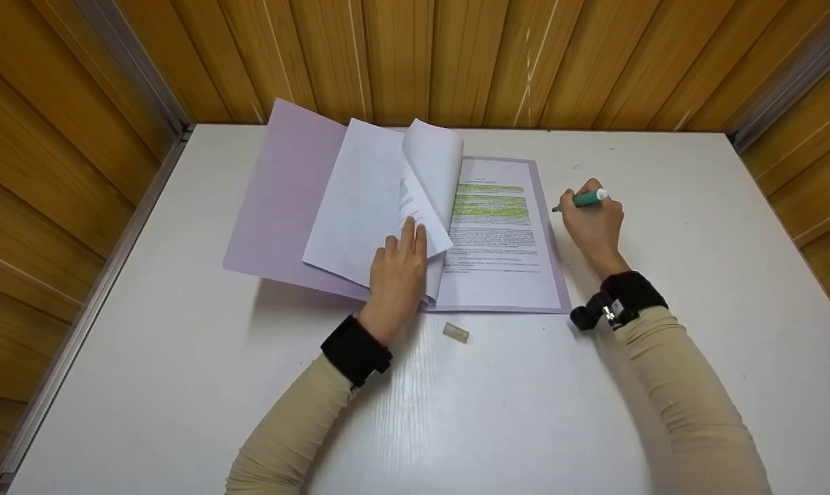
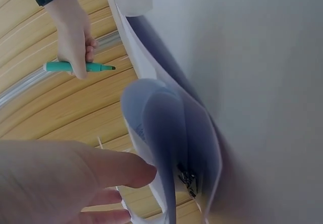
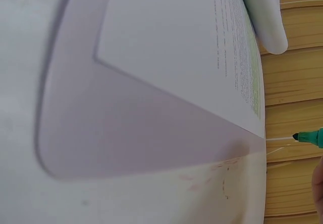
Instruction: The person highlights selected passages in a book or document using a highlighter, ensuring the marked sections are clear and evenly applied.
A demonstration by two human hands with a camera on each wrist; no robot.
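The right hand (image 1: 593, 223) grips a green highlighter (image 1: 583, 200), uncapped tip pointing left, just right of the open lilac folder (image 1: 277, 199) at the far middle of the white table (image 1: 146, 385). The left hand (image 1: 395, 275) lies with straight fingers on curled-over sheets (image 1: 432, 172), holding them back from the printed page (image 1: 497, 240) with green-marked lines. The highlighter's cap (image 1: 456, 333) lies near, just below the folder's edge.
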